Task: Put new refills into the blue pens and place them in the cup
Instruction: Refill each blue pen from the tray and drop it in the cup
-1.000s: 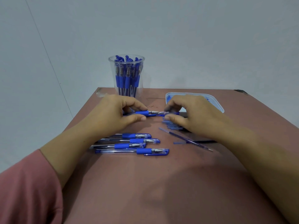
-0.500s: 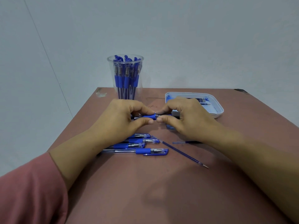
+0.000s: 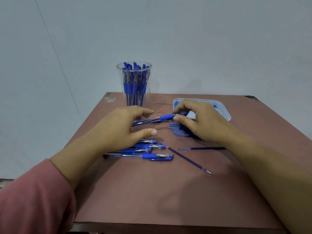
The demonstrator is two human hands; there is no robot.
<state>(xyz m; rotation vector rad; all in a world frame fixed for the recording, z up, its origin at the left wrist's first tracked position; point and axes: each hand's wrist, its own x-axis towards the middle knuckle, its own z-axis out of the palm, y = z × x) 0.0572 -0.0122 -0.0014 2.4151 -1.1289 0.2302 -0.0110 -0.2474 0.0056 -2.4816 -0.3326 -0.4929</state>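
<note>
My right hand (image 3: 200, 122) pinches the tip end of a blue pen (image 3: 166, 117) between thumb and forefinger, holding it just above the table. My left hand (image 3: 118, 127) cups loosely around the pen's clear barrel, thumb spread away from it. A clear cup (image 3: 148, 85) with several blue pens stands at the back, just beyond my left hand. Several more capped blue pens (image 3: 148, 156) lie side by side below my left hand. A loose refill (image 3: 187, 159) lies slanted to their right, another refill (image 3: 200, 148) lies level above it. A pile of refills (image 3: 176, 131) shows partly under my right hand.
A white tray (image 3: 225, 114) sits at the back right, mostly behind my right hand. The brown table (image 3: 152, 196) ends close behind the cup and tray, with a pale wall beyond. A pink sleeve (image 3: 33, 200) covers my left upper arm.
My left thumb has let go of the pen barrel and spread away. My right hand has carried the pen's tip end to the right and slightly up, toward the tray.
</note>
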